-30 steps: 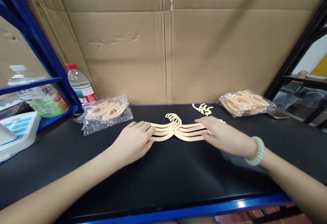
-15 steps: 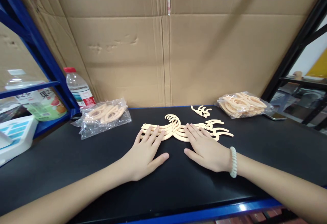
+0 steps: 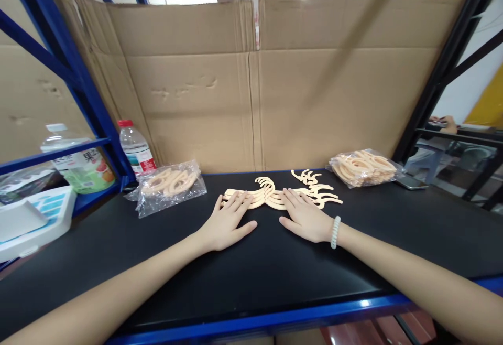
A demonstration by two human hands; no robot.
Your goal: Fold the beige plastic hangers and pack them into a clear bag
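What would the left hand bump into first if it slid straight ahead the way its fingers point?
The left hand already has fingertips on the row of beige plastic hangers; sliding on, it would likely push those first, before the cardboard wall behind.

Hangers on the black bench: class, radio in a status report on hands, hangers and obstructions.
Left hand and right hand open, flat, fingertips on the hangers. Hangers fanned flat on the bench. Nothing blocking.

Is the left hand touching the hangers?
Touching. The head view shows the left hand lying flat on the table, its fingertips resting on the left ends of the hangers.
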